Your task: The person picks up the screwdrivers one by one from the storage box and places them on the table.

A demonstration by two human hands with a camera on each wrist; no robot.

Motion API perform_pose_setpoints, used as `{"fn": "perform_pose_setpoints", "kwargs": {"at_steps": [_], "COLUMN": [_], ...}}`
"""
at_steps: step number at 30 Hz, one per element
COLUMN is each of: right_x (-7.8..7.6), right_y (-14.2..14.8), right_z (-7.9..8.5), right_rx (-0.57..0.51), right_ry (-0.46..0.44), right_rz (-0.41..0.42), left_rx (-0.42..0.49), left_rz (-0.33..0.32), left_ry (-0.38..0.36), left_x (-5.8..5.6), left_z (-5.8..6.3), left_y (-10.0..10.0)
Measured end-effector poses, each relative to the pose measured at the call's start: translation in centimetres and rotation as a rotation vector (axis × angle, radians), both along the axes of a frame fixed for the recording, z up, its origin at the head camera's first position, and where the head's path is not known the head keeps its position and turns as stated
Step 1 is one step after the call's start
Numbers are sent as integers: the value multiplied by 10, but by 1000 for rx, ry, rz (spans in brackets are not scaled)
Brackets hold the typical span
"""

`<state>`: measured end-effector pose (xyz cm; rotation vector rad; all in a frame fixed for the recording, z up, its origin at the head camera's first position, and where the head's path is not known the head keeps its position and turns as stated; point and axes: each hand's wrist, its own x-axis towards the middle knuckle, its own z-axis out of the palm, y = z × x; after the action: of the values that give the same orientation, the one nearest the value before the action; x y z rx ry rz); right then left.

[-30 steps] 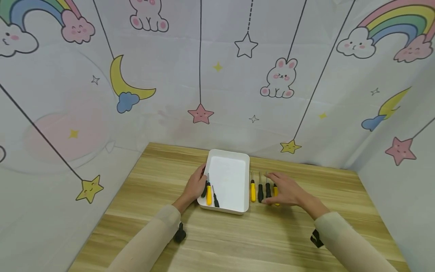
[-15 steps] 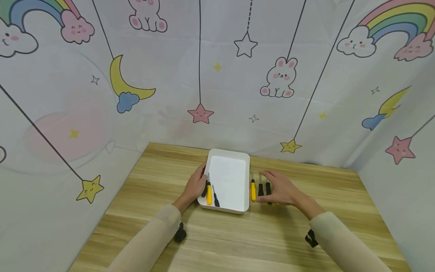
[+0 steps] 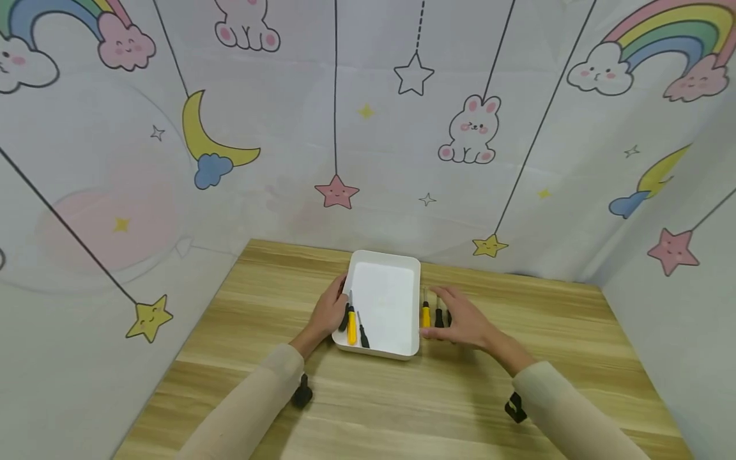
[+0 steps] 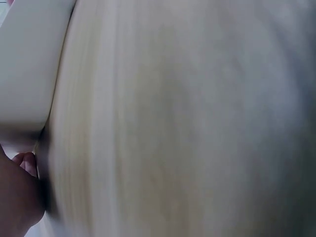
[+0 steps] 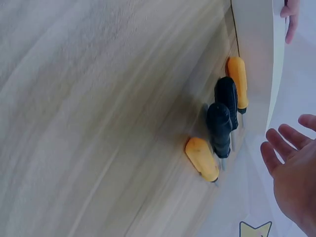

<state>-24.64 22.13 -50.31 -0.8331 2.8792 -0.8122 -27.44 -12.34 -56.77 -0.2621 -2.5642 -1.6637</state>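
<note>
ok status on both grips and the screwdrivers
Left grip holding white tray. Right grip empty, over four screwdrivers beside it. Three more inside. Tray wall between.

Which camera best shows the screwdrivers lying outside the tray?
The right wrist view: all four screwdriver handles show there. In the head view, the right hand partly covers the row; the left wrist view shows none.

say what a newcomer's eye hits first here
Probably the cartoon backdrop, filling the head view's upper part. Below, the left hand holds the white tray by its left side on the wooden table. Right of the tray, yellow and black screwdrivers lie beside the right hand.
</note>
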Motion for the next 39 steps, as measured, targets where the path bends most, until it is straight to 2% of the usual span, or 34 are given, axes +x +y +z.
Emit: {"fn": "perform_pose_setpoints", "kwargs": {"at_steps": [6,16,20,25,29,32,35,39], "right_x": [5,14,16,14,12,11,11,14], "right_y": [-12,-30,-37,-46,-53,-57,-60,-63], "right_z": [-5,-11,-14,-15,-13,-14,-17,-17], "right_rx": [-68,-267,-345,-479,-524,-531,-532,-537], "right_ry": [-27,-93,-144,-202,-199,-190,-195,-204], "right_rz": [-19,-73,-116,-184,-234,-252,-266,-294], "left_rx": [-47,-6,-30,-78,-76,-141,-254,-400], "left_rz": [10,30,34,9,-27,-39,-50,-65], "left_ry": [-14,5,4,-11,-8,5,23,100], "left_x": [5,6,5,3,-2,-2,2,8], "left_z": [1,0,0,7,17,27,38,52], "left_y": [-4,-1,0,0,1,2,6,12]}}
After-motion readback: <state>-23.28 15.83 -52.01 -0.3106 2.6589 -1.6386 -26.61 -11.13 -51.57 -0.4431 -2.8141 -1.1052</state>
